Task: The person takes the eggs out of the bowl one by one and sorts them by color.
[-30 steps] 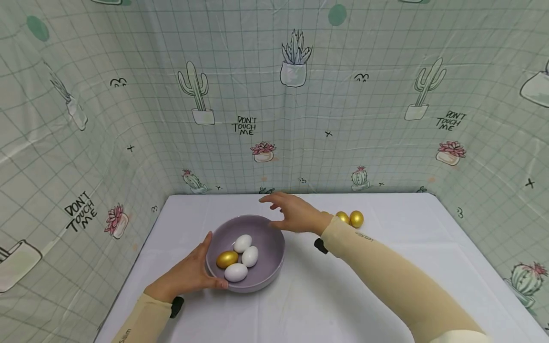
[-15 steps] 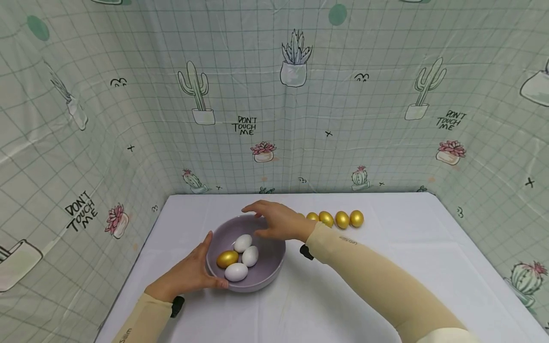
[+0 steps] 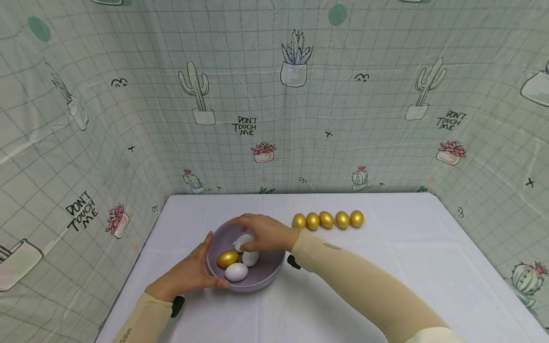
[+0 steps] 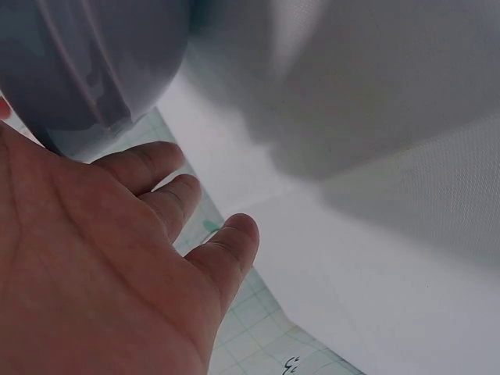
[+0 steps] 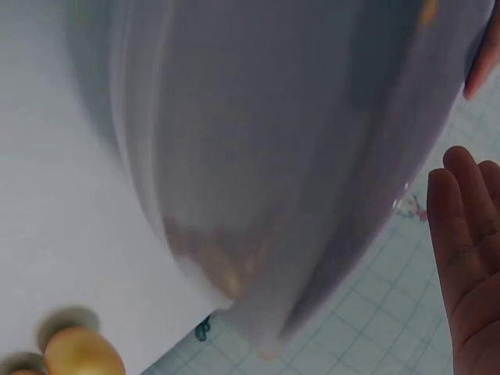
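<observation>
A purple-grey bowl (image 3: 268, 274) holds one gold egg (image 3: 227, 259) and three white eggs (image 3: 236, 272). My left hand (image 3: 193, 270) rests against the bowl's left side, thumb along the near rim and forefinger at the left rim. In the left wrist view its other fingers (image 4: 223, 254) are loosely extended beside the bowl wall. My right hand (image 3: 266, 232) reaches over the far rim into the bowl, fingers and thumb apart around the far white egg (image 3: 241, 242). That egg and the middle white egg (image 3: 250, 259) are partly covered; contact cannot be made out.
Several gold eggs (image 3: 326, 219) stand in a row on the white table (image 3: 407, 267), behind my right forearm. A cactus-print curtain (image 3: 343, 105) closes off the back and both sides. In the right wrist view a gold egg (image 5: 82, 355) shows beside the bowl.
My right hand has moved left and down, from the bowl's right rim to over the white eggs. The row of gold eggs has come into full view. The left hand and bowl stay put.
</observation>
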Demonstrator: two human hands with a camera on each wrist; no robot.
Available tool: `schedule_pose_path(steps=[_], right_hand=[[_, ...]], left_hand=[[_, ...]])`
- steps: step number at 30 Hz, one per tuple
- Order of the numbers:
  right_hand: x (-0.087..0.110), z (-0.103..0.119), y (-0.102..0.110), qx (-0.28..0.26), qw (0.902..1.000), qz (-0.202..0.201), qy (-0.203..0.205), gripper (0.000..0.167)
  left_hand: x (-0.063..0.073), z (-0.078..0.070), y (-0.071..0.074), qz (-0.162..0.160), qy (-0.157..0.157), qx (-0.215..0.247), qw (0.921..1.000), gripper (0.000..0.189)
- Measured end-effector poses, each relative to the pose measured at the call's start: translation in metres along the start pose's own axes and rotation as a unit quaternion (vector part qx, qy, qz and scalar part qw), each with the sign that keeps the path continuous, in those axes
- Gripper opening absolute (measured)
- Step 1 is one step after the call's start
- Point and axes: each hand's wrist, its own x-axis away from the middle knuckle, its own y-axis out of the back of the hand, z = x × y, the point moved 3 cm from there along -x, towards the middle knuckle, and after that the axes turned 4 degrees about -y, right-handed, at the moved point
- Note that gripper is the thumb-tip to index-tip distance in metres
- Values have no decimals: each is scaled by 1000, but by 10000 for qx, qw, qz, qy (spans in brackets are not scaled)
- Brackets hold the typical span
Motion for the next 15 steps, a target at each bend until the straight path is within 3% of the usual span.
schedule_pose_path(steps=[15], right_hand=[[-10,9,-25,354,9979,481,258,54]], left_hand=[[0,3,0,34,36,-6,10000,138]])
